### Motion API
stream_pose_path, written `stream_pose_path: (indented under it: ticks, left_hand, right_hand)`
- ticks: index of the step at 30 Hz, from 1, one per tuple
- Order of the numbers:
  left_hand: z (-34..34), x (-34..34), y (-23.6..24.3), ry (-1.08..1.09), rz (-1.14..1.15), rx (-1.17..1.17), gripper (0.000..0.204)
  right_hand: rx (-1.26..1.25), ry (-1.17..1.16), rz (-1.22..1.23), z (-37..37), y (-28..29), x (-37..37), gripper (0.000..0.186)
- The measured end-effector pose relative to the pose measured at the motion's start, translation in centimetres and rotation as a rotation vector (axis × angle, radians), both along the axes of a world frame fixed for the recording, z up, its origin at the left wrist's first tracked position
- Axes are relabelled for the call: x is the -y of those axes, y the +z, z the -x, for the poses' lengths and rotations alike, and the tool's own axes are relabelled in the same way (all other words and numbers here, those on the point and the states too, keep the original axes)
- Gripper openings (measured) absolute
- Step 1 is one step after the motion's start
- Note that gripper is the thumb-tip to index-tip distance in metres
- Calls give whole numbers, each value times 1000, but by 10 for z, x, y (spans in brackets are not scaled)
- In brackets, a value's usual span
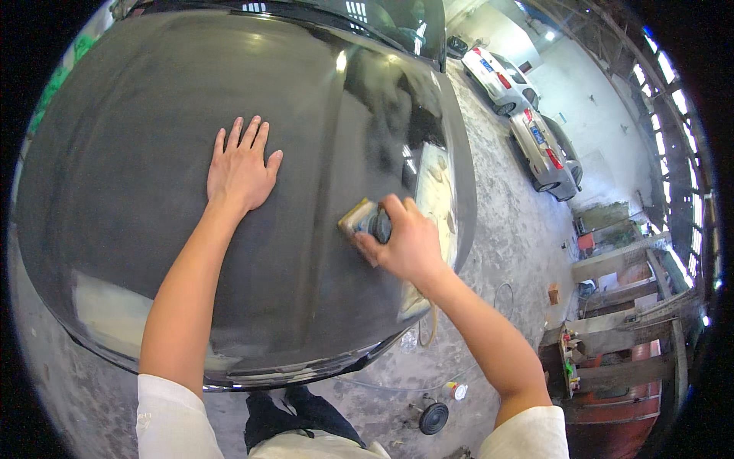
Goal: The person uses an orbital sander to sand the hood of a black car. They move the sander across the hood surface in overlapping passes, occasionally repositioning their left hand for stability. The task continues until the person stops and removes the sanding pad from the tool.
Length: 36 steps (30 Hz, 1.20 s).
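Note:
The dark grey car hood (153,115) fills most of the view, its surface dull and matte over a wide area. My left hand (241,172) lies flat on it, left of the middle, with fingers spread and nothing held. To the right, near the raised crease in the hood, my right hand (409,237) grips a sanding block (365,222), which rests against the panel. The block has a yellowish edge and a dark, rounded top; motion blurs it a little. Pale filler patches (436,191) show along the hood's right side, with another light patch (111,306) at the front left.
A hose (430,329) hangs by the hood's front right corner and trails over the concrete floor (505,252). Near my legs stand a round black stool (433,418) and a small can (457,391). Two parked cars (544,149) and a wooden rack (627,321) are at the right.

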State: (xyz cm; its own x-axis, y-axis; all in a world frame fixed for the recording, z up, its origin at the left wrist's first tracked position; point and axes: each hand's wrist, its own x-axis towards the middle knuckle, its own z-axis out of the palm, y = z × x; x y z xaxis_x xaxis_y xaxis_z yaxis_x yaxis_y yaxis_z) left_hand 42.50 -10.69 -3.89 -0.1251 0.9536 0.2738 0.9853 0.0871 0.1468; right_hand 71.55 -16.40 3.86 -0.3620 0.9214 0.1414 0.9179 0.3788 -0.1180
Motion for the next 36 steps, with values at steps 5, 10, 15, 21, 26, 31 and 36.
stream_pose_path:
  ticks: [5, 10, 15, 21, 26, 31, 36]
  left_hand:
    - [0, 0, -2, -7, -24, -15, 64]
    - [2, 0, -2, -16, -44, -44, 64]
    - [2, 0, -3, -7, -40, -43, 65]
    - [3, -3, -6, -12, -40, -67, 66]
    - [4, -3, -6, -5, -14, -71, 66]
    - [2, -3, -2, 14, 8, -76, 66]
    - [1, -2, 1, 9, 13, -71, 66]
  right_hand:
    - [43, -45, -99, 11, 5, -74, 61]
    - [47, -128, -118, 27, 18, -159, 65]
    - [44, -194, -33, 50, 31, -218, 74]
    - [32, -175, -61, 62, 31, -253, 65]
    - [23, -257, -28, 41, 31, -255, 80]
    - [42, -334, 18, 12, 36, -249, 79]
    - [31, -419, 38, -19, 35, -246, 78]
